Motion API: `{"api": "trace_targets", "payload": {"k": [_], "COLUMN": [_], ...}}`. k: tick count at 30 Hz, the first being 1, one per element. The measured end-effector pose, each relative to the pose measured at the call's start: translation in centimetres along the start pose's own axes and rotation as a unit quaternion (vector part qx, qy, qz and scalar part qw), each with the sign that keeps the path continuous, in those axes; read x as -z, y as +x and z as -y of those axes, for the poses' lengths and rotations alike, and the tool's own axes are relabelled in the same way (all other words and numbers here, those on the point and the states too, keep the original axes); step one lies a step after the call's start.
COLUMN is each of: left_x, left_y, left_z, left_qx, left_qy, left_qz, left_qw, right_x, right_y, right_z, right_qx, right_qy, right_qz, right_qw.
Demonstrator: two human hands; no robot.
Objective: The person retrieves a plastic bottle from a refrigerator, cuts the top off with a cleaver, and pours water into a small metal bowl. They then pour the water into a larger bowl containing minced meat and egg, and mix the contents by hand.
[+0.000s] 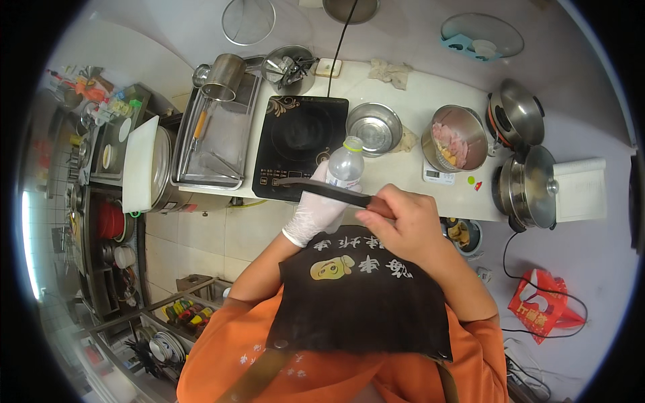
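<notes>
My left hand (318, 209) wears a thin white disposable glove and grips a clear plastic bottle (347, 163). The bottle stands upright with its mouth uncapped, and a yellow-green ring circles its neck. In my bare right hand (415, 226) is the reddish-brown handle of a knife (332, 192). Its dark blade points left across the front of the bottle and the gloved hand; whether it touches the bottle I cannot tell. Just beyond the bottle sit a black induction cooktop (302, 133) and a stainless-steel bowl (374, 128).
A steel pot (453, 121) with raw meat pieces rests on a white kitchen scale (437, 175). Lidded pans (529, 186) stand at the right end of the counter. To the left lie metal trays (216, 136) with tongs; a white cutting board (141, 166) stands beside them.
</notes>
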State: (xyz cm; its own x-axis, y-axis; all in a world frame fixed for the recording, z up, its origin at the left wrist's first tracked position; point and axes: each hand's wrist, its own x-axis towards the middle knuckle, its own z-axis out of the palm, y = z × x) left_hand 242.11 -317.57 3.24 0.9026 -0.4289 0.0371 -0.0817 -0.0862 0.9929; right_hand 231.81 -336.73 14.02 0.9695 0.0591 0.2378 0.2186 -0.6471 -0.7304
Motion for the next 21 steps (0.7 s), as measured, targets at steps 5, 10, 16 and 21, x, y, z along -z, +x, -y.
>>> {"api": "trace_targets", "payload": {"k": [5, 10, 16, 21], "left_x": [1.6, 4.4, 4.3, 3.6], "left_y": [-0.6, 0.3, 0.5, 0.8], "left_z": [0.3, 0.6, 0.6, 1.3], "left_qx": [0.022, 0.023, -0.002, -0.009], "left_qy": [-0.006, -0.066, -0.111, -0.114], "left_qz": [-0.003, -0.028, -0.005, 0.006], "left_qw": [1.0, 0.997, 0.994, 0.993], "right_x": [-1.5, 1.4, 2.1, 2.9], "right_y": [4.2, 0.7, -0.2, -1.8], "right_z": [-2.4, -4.6, -2.8, -1.9], "right_qx": [-0.047, -0.082, -0.157, -0.161], "right_qy": [-0.205, -0.105, -0.075, -0.108], "right_qz": [0.027, -0.011, 0.045, 0.066], "right_qw": [0.977, 0.991, 0.984, 0.979]}}
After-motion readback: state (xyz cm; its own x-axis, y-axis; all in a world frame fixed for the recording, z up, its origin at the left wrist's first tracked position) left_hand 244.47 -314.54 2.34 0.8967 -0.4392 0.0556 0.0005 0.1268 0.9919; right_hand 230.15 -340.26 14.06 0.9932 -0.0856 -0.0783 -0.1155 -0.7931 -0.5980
